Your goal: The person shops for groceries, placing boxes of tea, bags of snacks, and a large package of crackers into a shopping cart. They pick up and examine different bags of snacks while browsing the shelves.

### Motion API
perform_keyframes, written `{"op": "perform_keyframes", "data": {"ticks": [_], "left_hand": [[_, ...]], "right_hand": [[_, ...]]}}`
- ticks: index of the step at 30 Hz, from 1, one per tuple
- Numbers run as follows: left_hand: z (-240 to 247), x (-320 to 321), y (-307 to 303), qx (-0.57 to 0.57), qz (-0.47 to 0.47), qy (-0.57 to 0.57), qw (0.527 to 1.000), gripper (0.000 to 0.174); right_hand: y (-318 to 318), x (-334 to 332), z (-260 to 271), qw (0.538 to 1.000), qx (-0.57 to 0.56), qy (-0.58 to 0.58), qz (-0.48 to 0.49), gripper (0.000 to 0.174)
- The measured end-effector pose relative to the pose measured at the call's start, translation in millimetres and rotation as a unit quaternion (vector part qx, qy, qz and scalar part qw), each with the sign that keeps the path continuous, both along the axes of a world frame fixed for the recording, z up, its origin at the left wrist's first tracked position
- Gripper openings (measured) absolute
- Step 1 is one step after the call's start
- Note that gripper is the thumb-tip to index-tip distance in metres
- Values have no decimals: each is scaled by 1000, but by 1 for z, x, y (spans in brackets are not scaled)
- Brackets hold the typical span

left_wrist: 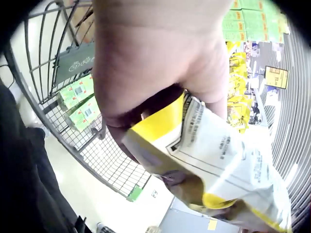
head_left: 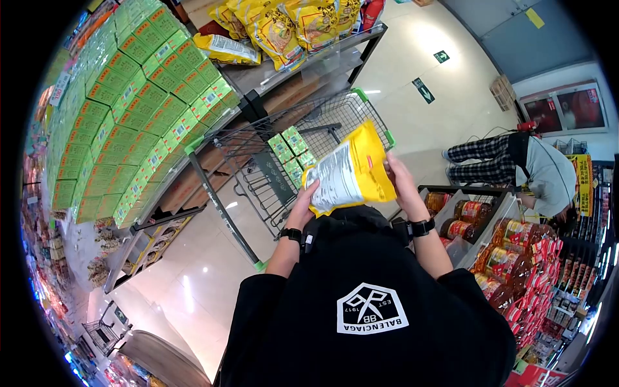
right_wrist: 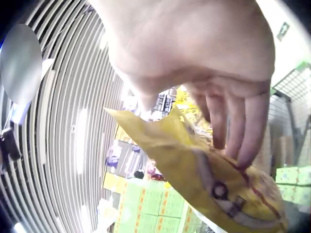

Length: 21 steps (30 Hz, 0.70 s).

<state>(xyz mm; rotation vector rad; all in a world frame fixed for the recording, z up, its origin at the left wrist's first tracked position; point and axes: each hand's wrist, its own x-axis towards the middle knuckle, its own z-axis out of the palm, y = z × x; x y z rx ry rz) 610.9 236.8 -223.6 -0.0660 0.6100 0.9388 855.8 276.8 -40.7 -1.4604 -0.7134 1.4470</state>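
In the head view a plump yellow bag [head_left: 351, 169] with a silver-white printed back panel is held up in front of the chest. My left hand [head_left: 302, 205] grips one end of it, the thumb on the printed panel; the fingers are partly hidden behind the bag [left_wrist: 214, 155] in the left wrist view. At the opposite end is my right hand [head_left: 403, 186]. In the right wrist view its fingers [right_wrist: 233, 126] reach down fairly straight against the bag's yellow front, the thumb standing apart. Beyond the bag is a shopping cart [head_left: 235, 142] holding several green-and-white boxes [head_left: 291, 151].
Green boxes [head_left: 138, 97] are stacked high at the left. Similar yellow bags [head_left: 280, 29] lie on a shelf ahead. Bottles of reddish-brown liquid [head_left: 506, 261] fill a display at the right. A person [head_left: 545, 171] bends over beyond it.
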Motion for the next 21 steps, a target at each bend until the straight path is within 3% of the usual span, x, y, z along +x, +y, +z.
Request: {"op": "perform_keyframes", "data": {"ticks": [2, 3, 7, 8, 9, 10, 11, 12, 13, 15, 18, 21], "left_hand": [[5, -5, 3, 34, 30, 107, 993, 54], [-3, -8, 6, 38, 29, 114, 992, 62], [-14, -18, 19, 48, 33, 215, 975, 53], [-24, -24, 22, 31, -8, 295, 955, 48], [-34, -28, 22, 12, -49, 373, 926, 43], [-34, -30, 20, 5, -45, 379, 924, 43], [-32, -33, 14, 18, -12, 467, 884, 40], [-30, -38, 7, 32, 19, 553, 833, 38], [-61, -48, -8, 30, 14, 573, 819, 41], [-51, -62, -31, -1, -15, 588, 809, 41], [-37, -69, -61, -55, -62, 649, 757, 38], [-29, -62, -85, -102, -26, 642, 760, 38]], "right_hand": [[11, 2, -1, 982, -119, 124, 82, 39], [16, 2, -1, 982, -116, -23, 148, 34], [46, -3, -38, 970, -46, -108, 213, 27], [56, -5, -50, 969, -48, -104, 220, 27], [67, -7, -63, 927, 14, -242, 287, 28], [77, -12, -73, 859, 79, -371, 345, 29], [85, -24, -76, 818, 86, -437, 365, 25], [95, -34, -85, 821, 88, -426, 371, 25], [104, -44, -99, 792, 99, -465, 383, 21], [122, -57, -142, 749, 131, -515, 397, 19], [163, -70, -189, 788, 116, -496, 345, 19], [207, -86, -264, 779, 44, -516, 354, 20]]}}
